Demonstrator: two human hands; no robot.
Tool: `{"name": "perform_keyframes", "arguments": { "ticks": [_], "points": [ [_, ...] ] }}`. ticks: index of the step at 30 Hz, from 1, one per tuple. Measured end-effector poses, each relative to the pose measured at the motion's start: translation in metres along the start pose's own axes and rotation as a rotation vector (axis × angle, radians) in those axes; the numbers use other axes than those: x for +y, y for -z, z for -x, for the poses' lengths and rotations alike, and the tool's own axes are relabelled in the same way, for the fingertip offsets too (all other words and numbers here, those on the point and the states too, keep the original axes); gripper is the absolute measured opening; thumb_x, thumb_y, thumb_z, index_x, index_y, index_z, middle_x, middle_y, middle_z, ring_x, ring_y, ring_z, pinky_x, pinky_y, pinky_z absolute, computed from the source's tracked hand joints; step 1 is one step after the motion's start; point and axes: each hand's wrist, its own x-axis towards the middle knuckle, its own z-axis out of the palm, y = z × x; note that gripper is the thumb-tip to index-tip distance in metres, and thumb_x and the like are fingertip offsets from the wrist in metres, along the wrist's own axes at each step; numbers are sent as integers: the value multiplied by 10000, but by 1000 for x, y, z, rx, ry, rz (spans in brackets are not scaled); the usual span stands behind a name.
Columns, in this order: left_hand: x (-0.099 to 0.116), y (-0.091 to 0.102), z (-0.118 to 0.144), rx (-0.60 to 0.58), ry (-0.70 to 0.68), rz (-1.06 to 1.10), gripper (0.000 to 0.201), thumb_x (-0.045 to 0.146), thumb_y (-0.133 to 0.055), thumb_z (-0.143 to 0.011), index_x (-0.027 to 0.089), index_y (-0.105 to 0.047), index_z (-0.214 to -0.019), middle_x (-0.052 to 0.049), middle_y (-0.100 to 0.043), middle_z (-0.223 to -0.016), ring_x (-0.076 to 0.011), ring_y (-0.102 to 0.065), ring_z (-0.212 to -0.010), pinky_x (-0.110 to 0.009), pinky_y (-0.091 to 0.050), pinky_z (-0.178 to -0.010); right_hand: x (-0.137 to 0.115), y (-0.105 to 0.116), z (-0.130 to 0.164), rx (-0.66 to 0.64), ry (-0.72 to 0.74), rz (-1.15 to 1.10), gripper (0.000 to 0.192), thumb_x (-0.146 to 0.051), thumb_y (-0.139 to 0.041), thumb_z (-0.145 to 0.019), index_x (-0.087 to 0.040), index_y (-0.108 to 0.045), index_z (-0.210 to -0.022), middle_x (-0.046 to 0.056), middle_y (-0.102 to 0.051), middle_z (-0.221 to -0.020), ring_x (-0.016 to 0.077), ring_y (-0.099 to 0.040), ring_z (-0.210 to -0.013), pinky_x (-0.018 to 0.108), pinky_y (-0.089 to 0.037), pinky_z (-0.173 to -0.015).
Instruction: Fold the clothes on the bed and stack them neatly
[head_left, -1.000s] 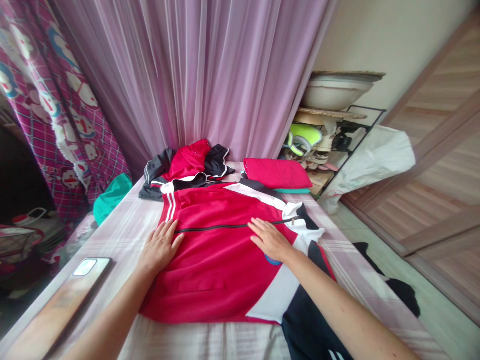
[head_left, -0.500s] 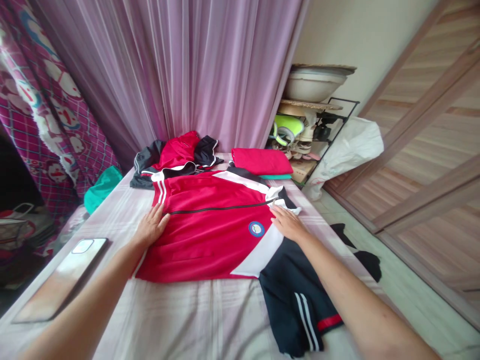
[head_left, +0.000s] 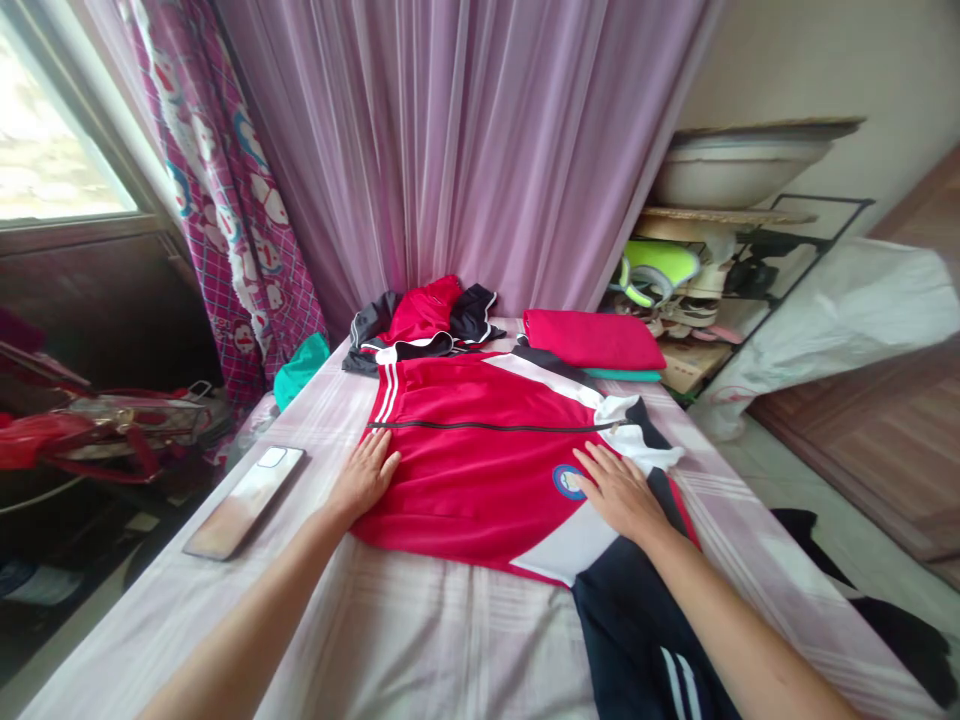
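Observation:
A red track jacket (head_left: 480, 460) with a black zip, white panels and a round blue badge lies flat on the pale checked bed (head_left: 420, 640). My left hand (head_left: 365, 480) rests palm down on the jacket's left edge, fingers spread. My right hand (head_left: 619, 490) lies flat on the jacket's right side, just beside the badge and the white shoulder panel. The jacket's black sleeve (head_left: 645, 640) with white stripes trails toward me at lower right. Neither hand grips anything.
A phone (head_left: 246, 487) lies on the bed to my left. At the far end are a crumpled red and black garment (head_left: 424, 318), a folded red item (head_left: 592, 340) and a teal cloth (head_left: 298, 368). A shoe rack (head_left: 697, 290) stands right, with bags (head_left: 105, 430) on the left.
The view has swung left, so the window and bags show now. My right hand slid back from the collar area to just beside the badge. My left hand stays flat at the jacket's left edge.

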Motion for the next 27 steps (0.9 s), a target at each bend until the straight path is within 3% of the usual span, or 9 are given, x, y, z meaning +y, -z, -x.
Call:
{"name": "perform_keyframes", "arguments": {
  "ticks": [9,15,20,27],
  "points": [
    [-11,5,17,-8,4,-19,544,404,-287,-991,187,-448,-1462,-113,-455,-1521,-239,-371,-1435,-452,-346,-1153,32,-16,10,110,13,21,534,-443,-353,-927,-275,-554,-1393,70,-515,-1474,265,-438,-1373,473,-361,-1118],
    [18,21,17,-11,131,-70,544,428,-284,-996,215,-432,-1474,-92,-405,-1556,-267,-330,-1455,-531,-274,-1172,30,-9,10,86,-28,55,535,-407,-335,-944,-211,-562,-1387,98,-518,-1468,263,-441,-1369,448,-369,-1110],
    [44,20,19,-57,-64,-47,538,508,-363,-972,297,-462,-1456,-41,-404,-1562,-257,-283,-1477,-493,-239,-1195,22,2,8,47,-40,36,527,-387,-330,-955,-204,-551,-1397,101,-501,-1483,259,-428,-1380,443,-368,-1110],
    [41,14,19,-68,-67,-79,548,515,-390,-962,280,-477,-1450,-49,-435,-1542,-270,-296,-1470,-495,-252,-1189,47,8,8,95,-15,-209,464,-351,-449,-892,-211,-653,-1284,103,-576,-1407,269,-520,-1299,433,-412,-1099]
  ]
}}
